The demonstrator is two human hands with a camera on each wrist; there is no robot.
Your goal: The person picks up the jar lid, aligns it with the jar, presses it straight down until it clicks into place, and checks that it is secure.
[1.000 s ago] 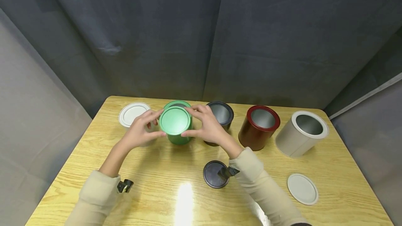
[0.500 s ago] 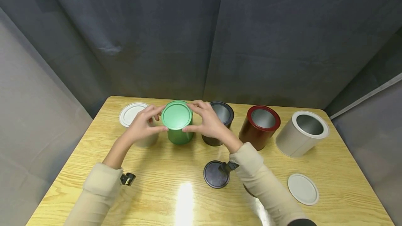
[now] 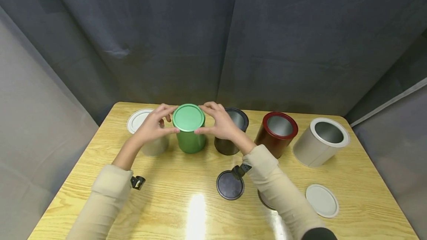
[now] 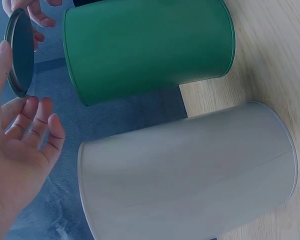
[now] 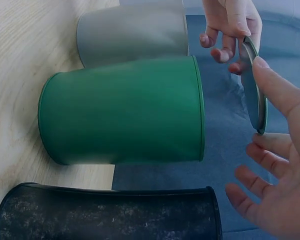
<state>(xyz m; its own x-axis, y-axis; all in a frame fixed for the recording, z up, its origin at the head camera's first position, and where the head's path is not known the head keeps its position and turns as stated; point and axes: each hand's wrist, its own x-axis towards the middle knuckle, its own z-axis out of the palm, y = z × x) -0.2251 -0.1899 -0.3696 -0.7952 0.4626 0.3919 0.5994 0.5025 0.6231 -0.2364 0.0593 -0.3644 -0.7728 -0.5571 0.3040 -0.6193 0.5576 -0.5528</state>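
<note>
item: green lid (image 3: 188, 117), held above the mouth of the green can (image 3: 191, 143), apart from it.
left hand (image 3: 154, 126): thumb and fingers pinching the lid's left edge.
right hand (image 3: 221, 124): the same at its right edge.
neighbours: capped white can (image 3: 155, 147) just left of the green can, black can (image 3: 227, 147) just right.
handling, as i judge it from afar: light, stiff, perhaps slick; i would hold its rim, both sides.
</note>
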